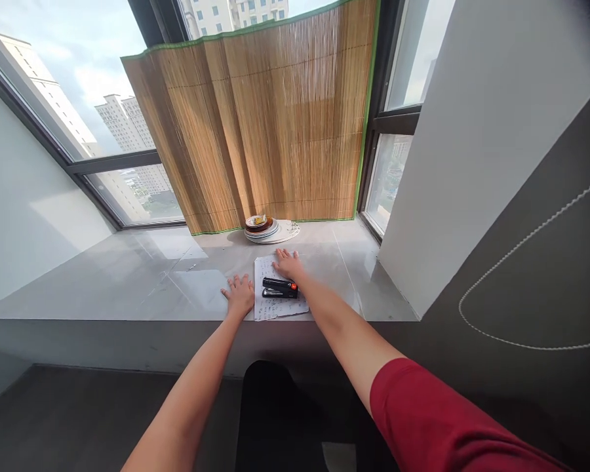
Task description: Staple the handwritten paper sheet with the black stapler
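Sheets of paper (270, 309) with handwriting lie near the front edge of the grey window sill (122, 282). On them rests a black stapler (280, 288) with an orange-red spot at its right end. My left hand (240, 296) lies on the sill just left of the papers, fingers spread, holding nothing. Fingers apart, my right hand (288, 263) rests on the upper right part of the papers, above the stapler, and holds nothing.
Behind the papers, a stack of plates (263, 232) stands beside an oval white plate (289, 230). A bamboo blind (285, 131) hangs in front of the window. At the right, a beaded cord (521, 246) loops down near the wall.
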`<state>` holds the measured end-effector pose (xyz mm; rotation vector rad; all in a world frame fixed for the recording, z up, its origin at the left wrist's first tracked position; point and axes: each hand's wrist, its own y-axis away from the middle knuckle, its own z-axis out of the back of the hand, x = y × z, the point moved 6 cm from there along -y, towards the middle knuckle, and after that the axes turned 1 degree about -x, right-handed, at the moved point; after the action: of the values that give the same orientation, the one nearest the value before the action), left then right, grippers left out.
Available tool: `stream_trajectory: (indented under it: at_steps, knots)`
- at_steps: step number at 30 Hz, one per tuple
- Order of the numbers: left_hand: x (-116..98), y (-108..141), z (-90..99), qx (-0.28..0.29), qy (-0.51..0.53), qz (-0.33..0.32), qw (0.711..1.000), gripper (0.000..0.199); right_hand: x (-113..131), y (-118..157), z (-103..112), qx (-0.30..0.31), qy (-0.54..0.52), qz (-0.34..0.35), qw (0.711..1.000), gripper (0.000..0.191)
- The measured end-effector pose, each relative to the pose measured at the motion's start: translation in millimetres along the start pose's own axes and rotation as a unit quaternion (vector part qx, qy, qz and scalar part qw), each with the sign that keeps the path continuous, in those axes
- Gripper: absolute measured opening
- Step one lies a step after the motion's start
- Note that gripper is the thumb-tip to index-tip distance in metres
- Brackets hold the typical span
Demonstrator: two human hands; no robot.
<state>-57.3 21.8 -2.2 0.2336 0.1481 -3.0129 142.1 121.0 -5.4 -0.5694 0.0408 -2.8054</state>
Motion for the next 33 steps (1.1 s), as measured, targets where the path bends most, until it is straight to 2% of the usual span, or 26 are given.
stream_trajectory:
  at_steps: [3,8,13,14,16,18,20,22,24,26,29,33]
  knots:
    - [0.7,-0.8,-1.6,0.001,-0.001,-0.004,1.000,0.062,-9.6,5.9,0.9,-0.012,0.002,-0.023,1.000,0.079]
    - [2.4,-2.8,-4.3,0.002,-0.006,-0.001,1.000,0.062,-37.3,31.6,7.5,-0.002,0.024,-0.045,0.999,0.079]
    - [-0.3,0.5,2.0,-0.003,0.015,-0.008,1.000,0.062,-62.7,51.6,20.9,0.009,0.034,-0.053,0.998,0.076]
    - [-4.3,2.7,4.3,-0.002,0.026,-0.035,0.999,0.061,-65.0,53.2,22.4,0.013,0.035,-0.052,0.998,0.075]
    - [-20.0,10.2,8.6,0.005,0.043,-0.135,0.990,0.060,-66.8,54.5,24.6,0.013,0.038,-0.051,0.998,0.075]
    - [-41.7,22.3,10.1,0.024,0.043,-0.262,0.964,0.059,-66.4,54.0,25.4,0.009,0.040,-0.054,0.998,0.075]
    - [-60.7,33.2,7.9,0.047,0.037,-0.343,0.937,0.058,-65.3,52.4,25.2,0.004,0.041,-0.055,0.998,0.075]
    - [-72.5,36.5,4.3,0.060,0.043,-0.353,0.933,0.057,-65.2,50.3,24.4,0.005,0.039,-0.053,0.998,0.075]
    - [-77.9,34.3,-1.0,0.074,0.046,-0.331,0.940,0.057,-67.7,48.8,24.1,0.007,0.037,-0.054,0.998,0.075]
    - [-79.7,31.6,-5.5,0.083,0.039,-0.319,0.943,0.056,-73.6,48.5,24.9,0.008,0.037,-0.063,0.997,0.074]
    - [-80.2,30.8,-8.5,0.091,0.027,-0.334,0.938,0.055,-84.2,50.1,28.9,0.008,0.039,-0.077,0.996,0.073]
    - [-79.9,32.2,-7.5,0.091,0.022,-0.343,0.935,0.056,-89.6,54.4,42.1,0.012,0.009,-0.061,0.998,0.077]
